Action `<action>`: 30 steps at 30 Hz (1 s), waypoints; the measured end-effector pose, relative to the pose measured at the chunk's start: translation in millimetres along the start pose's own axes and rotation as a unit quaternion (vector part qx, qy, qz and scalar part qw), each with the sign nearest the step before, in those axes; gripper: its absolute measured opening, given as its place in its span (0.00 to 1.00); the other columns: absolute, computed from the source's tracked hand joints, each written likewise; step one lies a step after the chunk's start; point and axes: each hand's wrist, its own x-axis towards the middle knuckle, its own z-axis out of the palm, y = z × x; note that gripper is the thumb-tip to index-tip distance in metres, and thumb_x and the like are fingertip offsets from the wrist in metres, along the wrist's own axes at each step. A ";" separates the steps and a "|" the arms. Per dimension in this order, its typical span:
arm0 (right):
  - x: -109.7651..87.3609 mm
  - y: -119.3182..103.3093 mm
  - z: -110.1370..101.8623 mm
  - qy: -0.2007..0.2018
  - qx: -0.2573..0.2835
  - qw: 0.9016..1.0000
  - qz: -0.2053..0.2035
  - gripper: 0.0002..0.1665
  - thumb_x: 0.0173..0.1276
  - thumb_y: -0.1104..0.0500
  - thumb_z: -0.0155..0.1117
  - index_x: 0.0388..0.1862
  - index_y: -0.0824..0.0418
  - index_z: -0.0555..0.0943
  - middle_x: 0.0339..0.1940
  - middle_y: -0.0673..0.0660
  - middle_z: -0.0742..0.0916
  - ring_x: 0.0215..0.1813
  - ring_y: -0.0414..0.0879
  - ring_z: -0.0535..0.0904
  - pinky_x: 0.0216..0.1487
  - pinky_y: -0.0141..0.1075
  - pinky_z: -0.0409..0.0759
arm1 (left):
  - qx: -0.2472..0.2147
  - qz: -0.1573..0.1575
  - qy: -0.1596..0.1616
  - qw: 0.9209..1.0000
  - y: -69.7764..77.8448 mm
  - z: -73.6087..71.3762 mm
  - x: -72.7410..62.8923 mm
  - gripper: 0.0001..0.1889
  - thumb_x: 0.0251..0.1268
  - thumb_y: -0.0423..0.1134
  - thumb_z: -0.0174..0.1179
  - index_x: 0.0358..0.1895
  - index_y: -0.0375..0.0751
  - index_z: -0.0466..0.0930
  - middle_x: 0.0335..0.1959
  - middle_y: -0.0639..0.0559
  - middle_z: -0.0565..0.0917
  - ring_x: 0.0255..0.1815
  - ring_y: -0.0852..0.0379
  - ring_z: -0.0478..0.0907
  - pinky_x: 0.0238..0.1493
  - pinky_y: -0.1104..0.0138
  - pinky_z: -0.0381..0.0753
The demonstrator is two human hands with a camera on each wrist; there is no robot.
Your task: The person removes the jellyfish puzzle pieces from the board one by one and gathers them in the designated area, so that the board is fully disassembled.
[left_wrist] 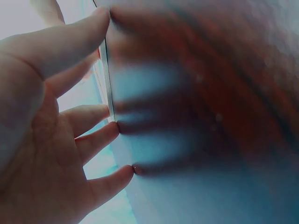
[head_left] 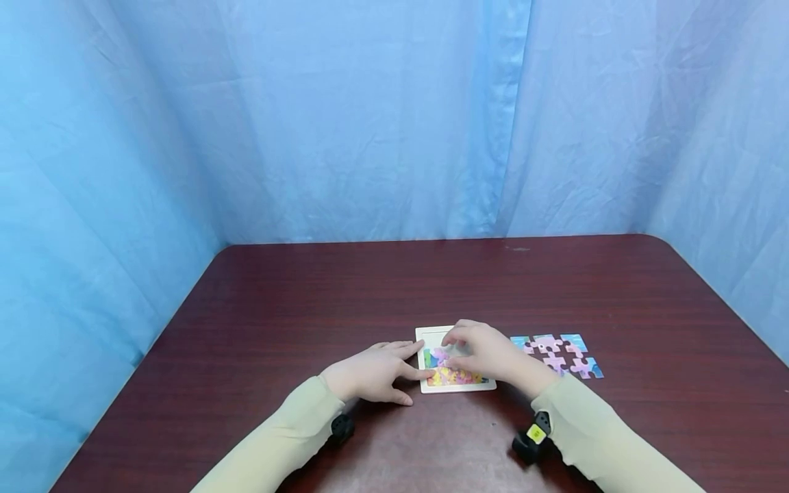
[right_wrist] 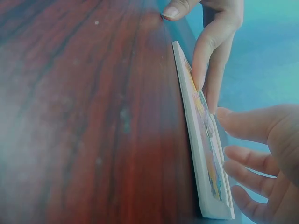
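Note:
A small jigsaw puzzle in a white tray [head_left: 459,389] lies on the table, its lower part filled with a pink, yellow and green picture and bare white along the top. My left hand [head_left: 376,373] reaches over the tray's left side with straight, spread fingers. One of its fingertips touches the picture. Above the tray's upper right part, my right hand [head_left: 487,349] bends its fingers down, thumb and forefinger apart at the picture. No piece shows between its fingertips; the right wrist view shows the thumb [right_wrist: 243,123] and fingers close along the tray's edge.
Several loose puzzle pieces [head_left: 579,346], pink and blue, lie on the dark red wooden table [head_left: 308,294] right of the tray, partly behind the right hand. Blue curtains [head_left: 370,137] hang around the table's far and side edges.

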 end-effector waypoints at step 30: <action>18.3 -9.3 10.9 -0.030 0.026 0.999 0.013 0.13 0.54 0.61 0.73 0.40 0.57 0.84 0.34 0.48 0.83 0.35 0.39 0.74 0.40 0.34 0.75 | -0.017 -0.013 0.007 1.000 -3.1 1.2 -1.9 0.28 0.57 0.50 0.66 0.63 0.65 0.73 0.74 0.42 0.57 0.73 0.48 0.57 0.68 0.53 0.61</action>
